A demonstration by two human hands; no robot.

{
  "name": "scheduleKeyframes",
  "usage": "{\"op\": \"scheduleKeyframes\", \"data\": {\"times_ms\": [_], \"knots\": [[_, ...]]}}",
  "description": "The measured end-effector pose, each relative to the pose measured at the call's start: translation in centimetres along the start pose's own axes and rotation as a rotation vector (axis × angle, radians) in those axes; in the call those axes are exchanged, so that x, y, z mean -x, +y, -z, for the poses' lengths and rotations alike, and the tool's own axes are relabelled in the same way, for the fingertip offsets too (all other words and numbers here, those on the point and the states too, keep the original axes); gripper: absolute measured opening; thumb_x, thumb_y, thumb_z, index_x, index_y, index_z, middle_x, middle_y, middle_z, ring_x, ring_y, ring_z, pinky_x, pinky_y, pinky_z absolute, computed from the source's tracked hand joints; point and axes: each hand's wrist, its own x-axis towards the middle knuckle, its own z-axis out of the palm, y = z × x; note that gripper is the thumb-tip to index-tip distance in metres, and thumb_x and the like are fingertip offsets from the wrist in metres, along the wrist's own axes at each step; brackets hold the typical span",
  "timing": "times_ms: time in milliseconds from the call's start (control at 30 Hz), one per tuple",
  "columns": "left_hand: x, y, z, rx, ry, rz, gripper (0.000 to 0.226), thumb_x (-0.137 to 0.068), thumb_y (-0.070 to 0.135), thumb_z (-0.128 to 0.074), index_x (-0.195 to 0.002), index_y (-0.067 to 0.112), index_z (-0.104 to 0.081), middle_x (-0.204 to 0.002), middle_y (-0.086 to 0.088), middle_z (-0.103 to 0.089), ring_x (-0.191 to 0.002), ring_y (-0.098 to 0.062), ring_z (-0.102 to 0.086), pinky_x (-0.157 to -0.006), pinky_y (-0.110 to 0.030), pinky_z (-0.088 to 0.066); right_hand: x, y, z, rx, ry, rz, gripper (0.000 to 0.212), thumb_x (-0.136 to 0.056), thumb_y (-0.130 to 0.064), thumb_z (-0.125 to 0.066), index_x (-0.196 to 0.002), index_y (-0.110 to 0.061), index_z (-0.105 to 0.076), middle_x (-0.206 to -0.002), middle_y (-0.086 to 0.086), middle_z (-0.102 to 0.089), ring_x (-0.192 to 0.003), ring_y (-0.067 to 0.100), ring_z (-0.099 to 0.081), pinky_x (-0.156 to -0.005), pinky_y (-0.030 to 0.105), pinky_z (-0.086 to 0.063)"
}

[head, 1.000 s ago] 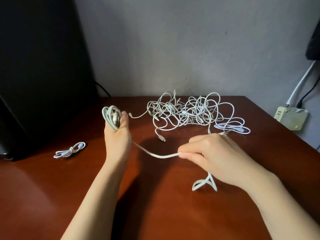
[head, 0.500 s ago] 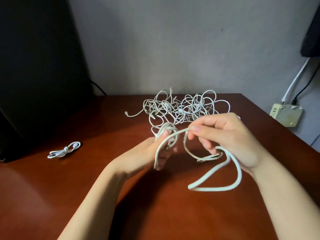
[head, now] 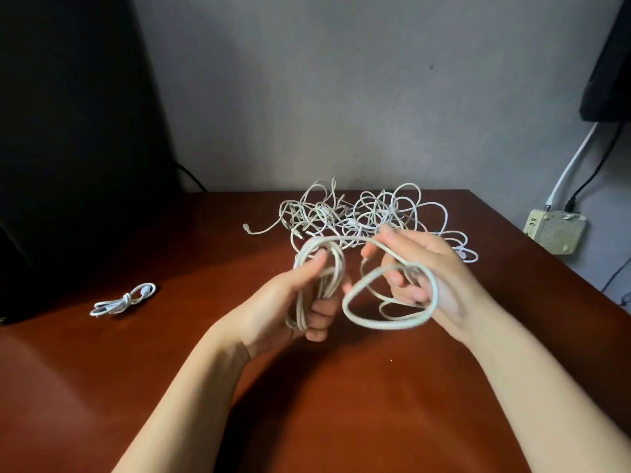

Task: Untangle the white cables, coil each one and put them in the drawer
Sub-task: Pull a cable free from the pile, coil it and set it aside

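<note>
Tangled white cables lie upper centre; left hand grips a white cable coil, right hand holds its loose loop; knotted white bundle left.

We have room to move over the near and left parts of the shiny red-brown wooden table. Our left hand and right hand hold a looped white cable over the middle. Behind them a big messy heap of white cables blocks the way. A small tied white cable bundle lies far left, near a tall black box.
</note>
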Motion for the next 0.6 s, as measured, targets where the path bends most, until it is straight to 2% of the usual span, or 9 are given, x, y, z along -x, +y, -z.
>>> {"op": "scheduleKeyframes", "data": {"times_ms": [100, 167, 233, 300, 333, 367, 433, 500, 600], "knots": [[0.1, 0.4, 0.4, 0.169, 0.017, -0.066, 0.052, -0.081, 0.059, -0.041, -0.085, 0.014, -0.066, -0.062, 0.0, -0.026, -0.05, -0.009, -0.022, -0.047, -0.021, -0.027, -0.5, -0.2, -0.5, -0.022, 0.148, -0.02, 0.04, -0.087, -0.043, -0.045, -0.072, -0.009, -0.061, -0.047, 0.004, -0.038, -0.034, 0.006, -0.025, -0.043, 0.022, -0.012], [0.0, 0.4, 0.7, 0.28, 0.022, -0.1, 0.054, -0.083, 0.059, -0.042, -0.095, 0.012, -0.067, -0.063, 0.001, -0.025, -0.051, -0.009, -0.022, -0.046, -0.021, -0.029, -0.6, 0.2, -0.3, 0.023, 0.221, 0.056, 0.032, -0.09, -0.037, -0.055, -0.071, -0.011, -0.058, -0.047, -0.002, -0.051, -0.04, 0.007, -0.036, -0.045, 0.019, -0.024], [-0.1, 0.4, 0.8, 0.374, 0.032, -0.122, 0.056, -0.086, 0.059, -0.04, -0.106, 0.01, -0.06, -0.064, 0.001, -0.024, -0.051, -0.009, -0.023, -0.047, -0.021, -0.028, -0.8, 0.9, 0.0, 0.12, 0.25, 0.179, 0.036, -0.083, -0.046, -0.053, -0.069, -0.015, -0.062, -0.053, -0.006, -0.06, -0.051, 0.008, -0.048, -0.058, 0.02, -0.04], [-0.1, 0.4, 1.0, 0.478, 0.06, -0.146, 0.054, -0.091, 0.057, -0.038, -0.112, 0.011, -0.058, -0.064, 0.001, -0.024, -0.051, -0.009, -0.025, -0.047, -0.021, -0.028, -1.0, 1.9, 0.3, 0.295, 0.277, 0.238, 0.056, -0.076, -0.068, -0.051, -0.057, -0.016, -0.061, -0.06, 0.003, -0.064, -0.062, 0.014, -0.059, -0.07, 0.037, -0.047], [-0.2, 0.3, 1.1, 0.544, 0.066, -0.16, 0.052, -0.092, 0.056, -0.04, -0.114, 0.012, -0.057, -0.064, 0.001, -0.025, -0.05, -0.009, -0.027, -0.047, -0.021, -0.029, -0.9, 2.1, 0.4, 0.404, 0.274, 0.243, 0.063, -0.072, -0.076, -0.046, -0.055, -0.017, -0.061, -0.061, 0.009, -0.062, -0.062, 0.02, -0.058, -0.071, 0.046, -0.045], [-0.2, 0.4, 1.1, 0.616, 0.066, -0.178, 0.051, -0.091, 0.055, -0.043, -0.117, 0.012, -0.057, -0.064, 0.001, -0.026, -0.05, -0.009, -0.03, -0.047, -0.021, -0.03, -0.9, 2.2, 0.4, 0.51, 0.252, 0.248, 0.062, -0.072, -0.077, -0.042, -0.056, -0.02, -0.061, -0.06, 0.014, -0.058, -0.06, 0.025, -0.055, -0.07, 0.049, -0.044], [-0.1, 0.5, 1.2, 0.745, 0.09, -0.215, 0.053, -0.092, 0.054, -0.041, -0.121, 0.012, -0.056, -0.063, 0.002, -0.028, -0.05, -0.008, -0.032, -0.047, -0.02, -0.031, -0.7, 2.4, 0.4, 0.661, 0.165, 0.285, 0.054, -0.074, -0.072, -0.042, -0.061, -0.022, -0.059, -0.054, 0.007, -0.05, -0.053, 0.018, -0.045, -0.062, 0.045, -0.04], [-0.1, 0.6, 1.4, 0.859, 0.139, -0.237, 0.059, -0.094, 0.054, -0.033, -0.119, 0.008, -0.059, -0.062, 0.003, -0.028, -0.051, -0.007, -0.029, -0.046, -0.019, -0.031, -0.4, 2.6, -0.1, 0.872, 0.113, 0.268, 0.045, -0.071, -0.07, -0.051, -0.059, -0.027, -0.057, -0.052, -0.003, -0.047, -0.051, 0.01, -0.042, -0.06, 0.036, -0.037], [-0.2, 0.6, 1.7, 0.996, 0.229, -0.225, 0.062, -0.097, 0.053, -0.031, -0.108, 0.002, -0.065, -0.06, 0.004, -0.029, -0.051, -0.006, -0.026, -0.045, -0.018, -0.03, 0.1, 2.5, -1.3, 1.207, 0.082, 0.277, 0.043, -0.079, -0.062, -0.055, -0.054, -0.027, -0.051, -0.049, -0.005, -0.044, -0.054, 0.012, -0.042, -0.059, 0.027, -0.033]]}}
